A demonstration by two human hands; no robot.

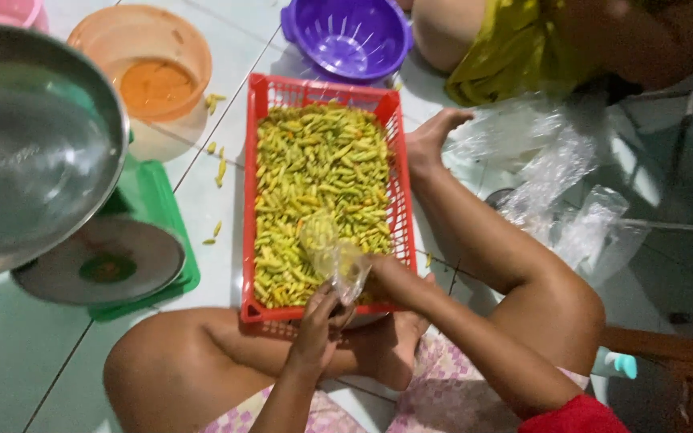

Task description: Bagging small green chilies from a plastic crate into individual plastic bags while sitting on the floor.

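Soft, even indoor light with faint shadows. Glare streaks the steel pan point(30, 144) and the pale floor point(10, 353). The upper right corner looks blurred; the picture is slightly soft overall.

A small clear plastic bag point(337, 261) stands upright and crumpled over the near end of a red slotted basket point(401, 210), its lower part pinched between two hands and a few chillies showing inside it. The basket is rectangular, lies lengthwise on the tiled floor, and is filled nearly to its rim with small yellow-green chillies point(314, 172).
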